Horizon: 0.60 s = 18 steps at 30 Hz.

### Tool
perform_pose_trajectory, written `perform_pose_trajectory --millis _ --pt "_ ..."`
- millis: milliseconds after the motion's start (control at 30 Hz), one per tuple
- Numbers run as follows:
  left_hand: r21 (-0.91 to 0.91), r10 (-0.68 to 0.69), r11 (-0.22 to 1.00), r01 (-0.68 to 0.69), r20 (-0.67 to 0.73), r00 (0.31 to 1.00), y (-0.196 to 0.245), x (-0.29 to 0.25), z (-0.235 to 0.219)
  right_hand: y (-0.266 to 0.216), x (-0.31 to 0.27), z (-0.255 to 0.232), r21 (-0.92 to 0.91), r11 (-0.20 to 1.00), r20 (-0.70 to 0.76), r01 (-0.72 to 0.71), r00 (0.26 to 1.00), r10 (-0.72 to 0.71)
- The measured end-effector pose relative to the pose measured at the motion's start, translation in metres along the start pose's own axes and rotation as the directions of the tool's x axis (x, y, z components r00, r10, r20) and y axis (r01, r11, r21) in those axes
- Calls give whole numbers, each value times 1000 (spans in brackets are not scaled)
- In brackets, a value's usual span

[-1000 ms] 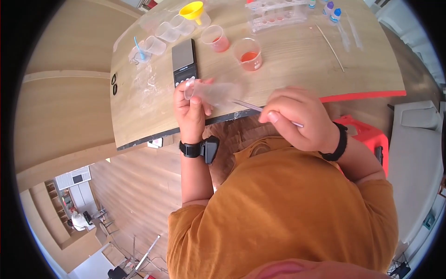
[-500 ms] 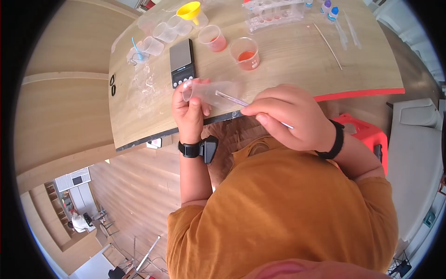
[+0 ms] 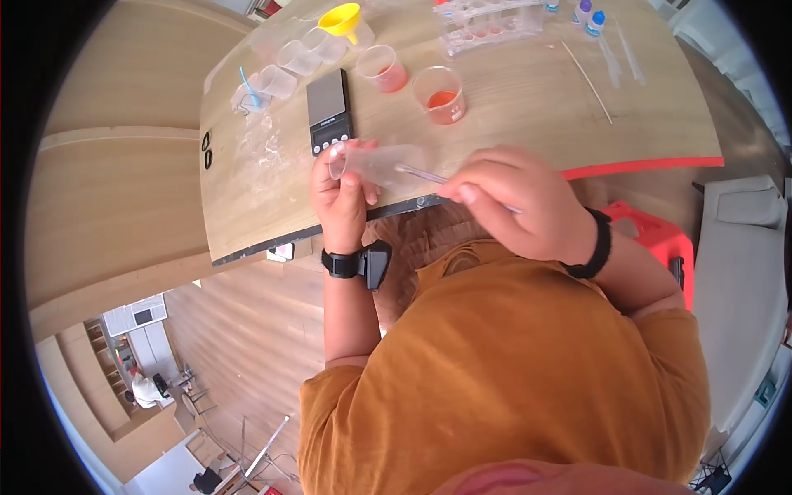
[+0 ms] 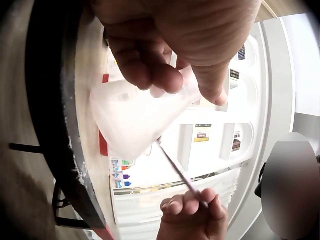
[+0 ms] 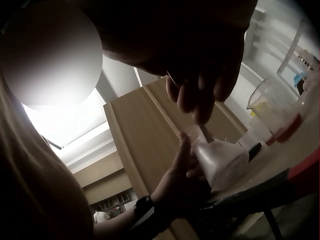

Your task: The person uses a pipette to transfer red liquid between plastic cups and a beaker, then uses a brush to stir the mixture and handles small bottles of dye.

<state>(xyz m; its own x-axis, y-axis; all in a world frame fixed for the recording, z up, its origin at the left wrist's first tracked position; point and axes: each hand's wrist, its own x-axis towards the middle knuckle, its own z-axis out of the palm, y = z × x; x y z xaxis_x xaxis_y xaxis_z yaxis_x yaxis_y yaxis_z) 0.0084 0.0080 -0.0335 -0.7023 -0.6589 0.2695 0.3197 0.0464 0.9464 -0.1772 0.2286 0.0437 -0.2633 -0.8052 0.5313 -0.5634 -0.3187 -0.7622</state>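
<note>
A cloudy, see-through conical flask (image 3: 384, 167) lies on its side in the air over the table's front edge. Its neck is gripped by my left hand (image 3: 338, 194), the mouth facing left and the wide base to the right. Between the thumb and fingers of my right hand (image 3: 524, 206) is a thin shiny rod (image 3: 422, 174), whose far tip overlaps the flask near its base. In the left wrist view, the rod (image 4: 175, 169) slants up to the lower edge of the flask (image 4: 135, 110).
Behind the flask stand a black scale (image 3: 328, 103), a beaker with red liquid (image 3: 440, 101) and a cup with pink liquid (image 3: 384, 70). Farther back are a yellow funnel (image 3: 341, 21), a clear test-tube rack (image 3: 487, 29), a small blue-capped bottle (image 3: 595, 23) and a thin stick (image 3: 587, 82).
My right hand has brought the rod leftward over the flask, then drawn it slightly back to the right. The left hand keeps its grip on the flask with little movement.
</note>
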Motion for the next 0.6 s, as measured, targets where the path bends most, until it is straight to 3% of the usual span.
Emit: perform_pose_trajectory --millis 33,100,233,333,400,500,600 --pt "4 -6 1000 6 0 1000 0 -1 0 1 -4 -5 4 1000 6 2 1000 -2" --pt "-2 -16 1000 16 2 1000 2 -1 -1 -1 -13 -14 -4 987 48 -159 986 159" --pt "5 -21 1000 21 -3 1000 0 0 1 -4 -8 -13 31 992 45 -124 991 122" --pt "9 -30 1000 29 7 1000 2 1 0 -3 0 -5 33 999 3 -8 1000 8" --pt "10 -9 1000 9 4 1000 0 0 1 1 -4 -12 -83 996 82 -29 996 36" --pt "-10 -14 1000 14 8 1000 -1 -1 -3 0 -13 -21 -61 990 110 -130 985 136" --pt "-20 -27 999 28 26 999 -1 1 0 -5 -11 -13 -19 992 47 -125 991 126"
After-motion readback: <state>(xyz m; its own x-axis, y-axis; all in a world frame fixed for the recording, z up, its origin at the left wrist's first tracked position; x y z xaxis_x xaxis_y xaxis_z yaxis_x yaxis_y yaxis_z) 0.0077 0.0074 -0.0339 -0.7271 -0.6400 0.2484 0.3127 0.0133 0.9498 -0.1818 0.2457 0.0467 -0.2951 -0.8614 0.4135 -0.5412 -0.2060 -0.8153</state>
